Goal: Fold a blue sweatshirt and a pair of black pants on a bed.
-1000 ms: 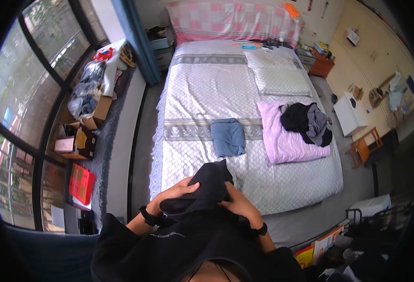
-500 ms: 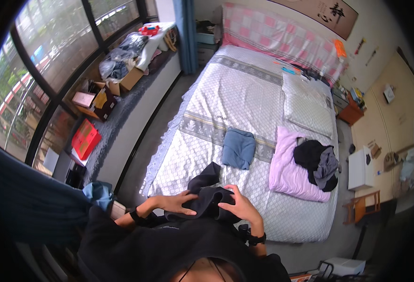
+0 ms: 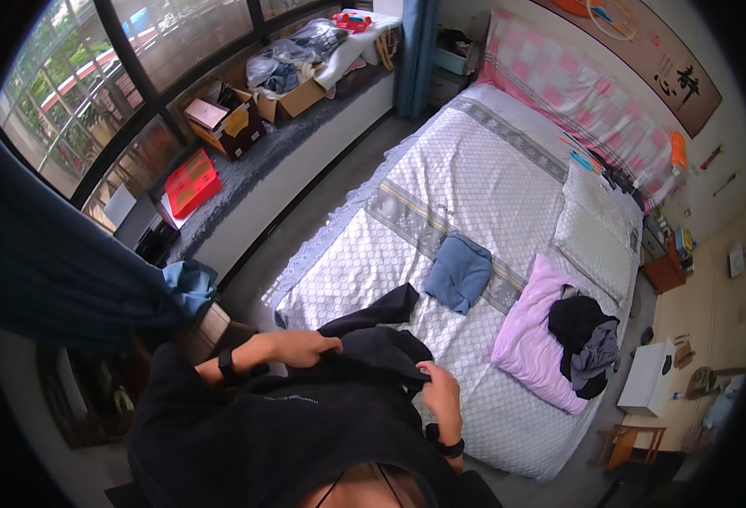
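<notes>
A black garment [image 3: 381,349] hangs in front of my body at the near edge of the bed, and one long sleeve-like part [image 3: 383,306] stretches onto the bedspread. My left hand [image 3: 307,348] is closed on its left side, fingers curled in. Its right side is pinched by my right hand [image 3: 440,388], thumb and fingers together. The lower part of the garment blends with my own black top, so its full shape is hidden. Beyond it, a folded blue garment [image 3: 459,273] lies flat on the bed.
The bed [image 3: 440,364] has a pale patterned bedspread. To the right, a pink pillow [image 3: 521,339] has black and grey clothes [image 3: 584,330] heaped against it; a white pillow [image 3: 597,229] lies farther back. Open boxes [image 3: 225,127] and a red bag [image 3: 192,184] stand on the window ledge.
My hands have gone from lying spread on the bunched black garment to gripping its two sides, wider apart. The garment is now stretched out more, and the view has turned left.
</notes>
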